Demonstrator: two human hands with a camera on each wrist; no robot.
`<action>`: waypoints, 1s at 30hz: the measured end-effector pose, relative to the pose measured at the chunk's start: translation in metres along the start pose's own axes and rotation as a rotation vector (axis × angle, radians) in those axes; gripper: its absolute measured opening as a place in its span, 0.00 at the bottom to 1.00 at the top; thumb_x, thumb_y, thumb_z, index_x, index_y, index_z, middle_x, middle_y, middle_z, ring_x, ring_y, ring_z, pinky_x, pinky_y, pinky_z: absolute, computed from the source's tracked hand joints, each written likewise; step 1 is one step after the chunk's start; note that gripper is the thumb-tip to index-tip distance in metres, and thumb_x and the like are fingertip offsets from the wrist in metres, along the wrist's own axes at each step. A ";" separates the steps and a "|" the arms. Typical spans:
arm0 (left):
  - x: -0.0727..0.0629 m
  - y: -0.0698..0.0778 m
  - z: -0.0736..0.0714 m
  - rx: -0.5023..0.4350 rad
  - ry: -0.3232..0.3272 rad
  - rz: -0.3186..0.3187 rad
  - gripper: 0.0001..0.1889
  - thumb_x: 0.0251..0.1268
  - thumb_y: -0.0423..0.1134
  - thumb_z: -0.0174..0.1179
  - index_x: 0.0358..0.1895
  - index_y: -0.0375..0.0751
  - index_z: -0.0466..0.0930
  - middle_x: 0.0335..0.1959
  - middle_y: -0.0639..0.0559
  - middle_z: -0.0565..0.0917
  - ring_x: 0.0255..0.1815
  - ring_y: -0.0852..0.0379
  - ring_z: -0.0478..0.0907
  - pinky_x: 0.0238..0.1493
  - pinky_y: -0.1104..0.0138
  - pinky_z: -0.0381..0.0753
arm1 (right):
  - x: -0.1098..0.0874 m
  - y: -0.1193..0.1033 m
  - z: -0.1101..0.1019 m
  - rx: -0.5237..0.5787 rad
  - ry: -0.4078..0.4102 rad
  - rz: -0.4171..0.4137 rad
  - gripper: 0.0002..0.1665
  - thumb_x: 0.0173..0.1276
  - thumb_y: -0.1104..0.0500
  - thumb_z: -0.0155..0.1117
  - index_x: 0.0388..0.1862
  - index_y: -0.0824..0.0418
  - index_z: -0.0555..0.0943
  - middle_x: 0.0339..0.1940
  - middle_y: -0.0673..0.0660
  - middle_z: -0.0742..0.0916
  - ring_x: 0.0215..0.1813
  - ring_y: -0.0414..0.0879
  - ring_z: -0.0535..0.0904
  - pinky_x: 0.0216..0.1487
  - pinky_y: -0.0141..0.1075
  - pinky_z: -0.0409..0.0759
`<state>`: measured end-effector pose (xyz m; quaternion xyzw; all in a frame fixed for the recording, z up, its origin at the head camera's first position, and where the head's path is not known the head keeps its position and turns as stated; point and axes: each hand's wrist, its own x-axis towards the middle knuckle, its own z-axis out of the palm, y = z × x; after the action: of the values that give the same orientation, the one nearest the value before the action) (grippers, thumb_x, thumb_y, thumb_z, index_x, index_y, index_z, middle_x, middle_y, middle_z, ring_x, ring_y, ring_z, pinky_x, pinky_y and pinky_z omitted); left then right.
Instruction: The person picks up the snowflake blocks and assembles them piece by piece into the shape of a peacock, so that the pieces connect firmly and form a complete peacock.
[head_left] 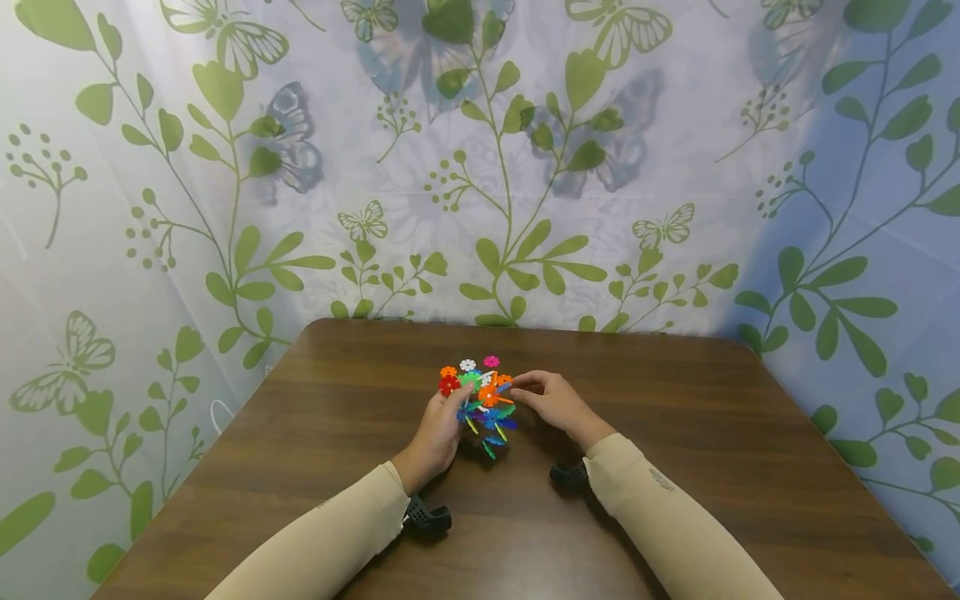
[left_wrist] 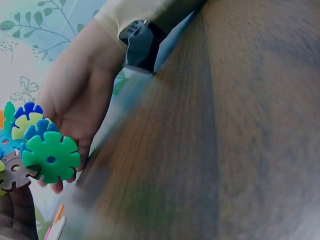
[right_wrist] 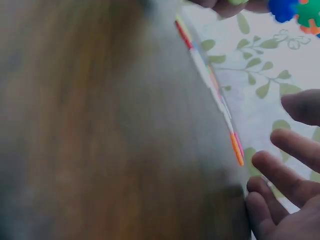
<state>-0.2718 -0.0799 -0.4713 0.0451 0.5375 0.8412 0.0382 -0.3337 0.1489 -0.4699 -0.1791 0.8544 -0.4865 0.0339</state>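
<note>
My left hand (head_left: 437, 433) holds a cluster of interlocked plastic snowflake discs (head_left: 491, 419) above the table, thumb over its near left side. Blue, green, yellow and orange discs jut out at different angles. Seen from the left wrist, a green disc (left_wrist: 52, 157) faces the camera beside the palm, with a grey-brown disc next to it. To the right of the cluster is my right hand (head_left: 561, 408), its fingertips close to the orange discs. In the right wrist view its fingers (right_wrist: 285, 175) are spread and loosely bent, with nothing between them.
Loose discs lie flat on the brown wooden table (head_left: 337, 400) behind the cluster, among them a pink disc (head_left: 491, 362), a white disc (head_left: 468, 365) and a red disc (head_left: 449, 385). A leaf-patterned curtain (head_left: 480, 167) hangs beyond the far edge. Dark devices are strapped at both wrists.
</note>
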 end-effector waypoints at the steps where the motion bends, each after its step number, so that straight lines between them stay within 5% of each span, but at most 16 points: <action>1: 0.000 0.000 0.000 -0.010 -0.001 0.005 0.21 0.83 0.48 0.57 0.59 0.31 0.72 0.48 0.44 0.87 0.47 0.52 0.86 0.54 0.59 0.85 | 0.002 0.001 0.000 -0.034 -0.017 -0.012 0.20 0.77 0.50 0.70 0.61 0.58 0.86 0.55 0.53 0.88 0.55 0.51 0.83 0.57 0.49 0.82; 8: 0.001 -0.001 0.001 -0.037 -0.009 0.015 0.18 0.83 0.47 0.57 0.57 0.33 0.74 0.46 0.45 0.87 0.46 0.53 0.86 0.52 0.60 0.85 | 0.020 0.008 0.005 -0.251 -0.069 -0.099 0.25 0.75 0.49 0.71 0.66 0.58 0.84 0.66 0.58 0.83 0.67 0.62 0.74 0.71 0.61 0.65; 11: 0.001 -0.001 0.001 -0.037 -0.002 -0.001 0.19 0.82 0.47 0.58 0.58 0.33 0.73 0.46 0.45 0.88 0.45 0.53 0.87 0.51 0.59 0.86 | 0.028 0.010 0.007 -0.330 -0.108 -0.116 0.29 0.74 0.48 0.72 0.70 0.56 0.81 0.74 0.59 0.78 0.69 0.67 0.67 0.68 0.68 0.58; 16: 0.000 -0.001 0.002 -0.028 0.004 -0.004 0.24 0.82 0.48 0.58 0.63 0.30 0.70 0.49 0.43 0.88 0.47 0.52 0.87 0.53 0.59 0.85 | 0.041 0.014 0.012 -0.412 -0.179 -0.158 0.30 0.78 0.48 0.67 0.76 0.53 0.77 0.82 0.55 0.69 0.73 0.65 0.62 0.64 0.66 0.54; 21: 0.000 0.000 0.002 -0.021 0.005 -0.002 0.25 0.82 0.48 0.58 0.64 0.29 0.69 0.51 0.42 0.87 0.49 0.51 0.86 0.54 0.58 0.85 | 0.046 0.022 0.017 -0.404 -0.132 -0.192 0.18 0.81 0.55 0.63 0.67 0.53 0.85 0.78 0.52 0.75 0.74 0.60 0.64 0.62 0.64 0.53; 26: 0.000 0.000 0.001 -0.002 0.010 0.010 0.25 0.83 0.48 0.57 0.66 0.30 0.68 0.53 0.41 0.86 0.50 0.50 0.86 0.56 0.57 0.84 | 0.045 0.027 0.019 -0.397 -0.011 -0.268 0.10 0.76 0.58 0.70 0.53 0.51 0.91 0.64 0.49 0.86 0.65 0.57 0.75 0.59 0.62 0.62; 30: -0.001 0.001 0.001 0.010 0.003 0.014 0.26 0.83 0.48 0.57 0.67 0.29 0.68 0.54 0.40 0.86 0.51 0.50 0.85 0.57 0.57 0.83 | 0.042 0.026 0.018 -0.380 0.036 -0.312 0.08 0.72 0.61 0.75 0.48 0.53 0.93 0.55 0.50 0.90 0.59 0.55 0.82 0.67 0.58 0.70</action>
<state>-0.2707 -0.0796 -0.4700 0.0477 0.5412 0.8389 0.0310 -0.3758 0.1318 -0.4970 -0.3034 0.8931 -0.3194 -0.0915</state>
